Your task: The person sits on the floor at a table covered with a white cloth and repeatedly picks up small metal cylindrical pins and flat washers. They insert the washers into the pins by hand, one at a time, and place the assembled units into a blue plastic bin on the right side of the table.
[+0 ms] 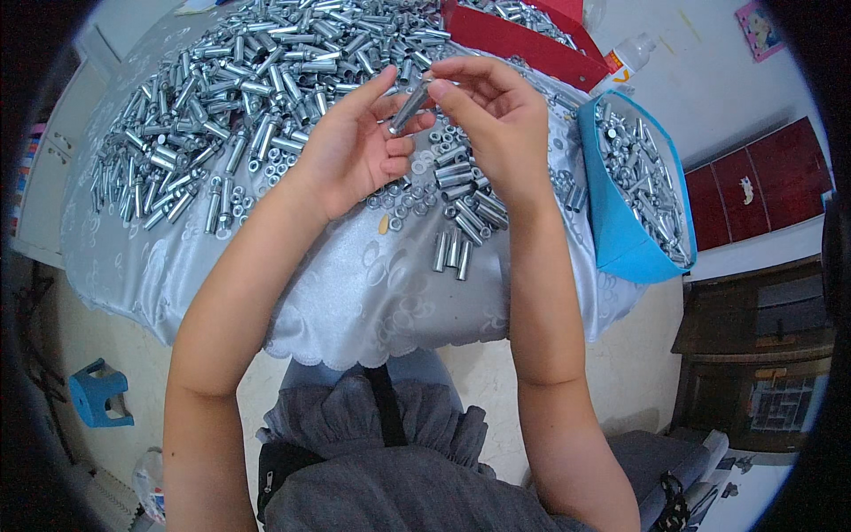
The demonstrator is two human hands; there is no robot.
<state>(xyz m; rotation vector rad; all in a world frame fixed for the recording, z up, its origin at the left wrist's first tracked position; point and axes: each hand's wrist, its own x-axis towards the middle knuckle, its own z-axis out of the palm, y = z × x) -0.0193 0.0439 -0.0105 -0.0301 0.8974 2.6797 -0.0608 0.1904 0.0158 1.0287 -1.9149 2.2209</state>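
Pinching one metal sleeve (409,106) between left hand (355,146) and right hand (496,120) fingertips above the blue bin's (612,239) left side, a slip might drop it among loose nuts (417,182).

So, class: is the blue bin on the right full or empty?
Full: the blue bin is heaped to its rim with metal sleeves.

Seen from above: the left hand (359,146) and right hand (492,111) meet over the tabletop (355,293), together pinching one metal sleeve (409,106) held tilted between their fingertips. A large heap of metal sleeves (257,80) covers the far left of the pale cloth; nuts and washers (417,173) lie beneath the hands. At right stands a blue bin (620,239) filled with metal parts, a red tray (514,40) beyond it.
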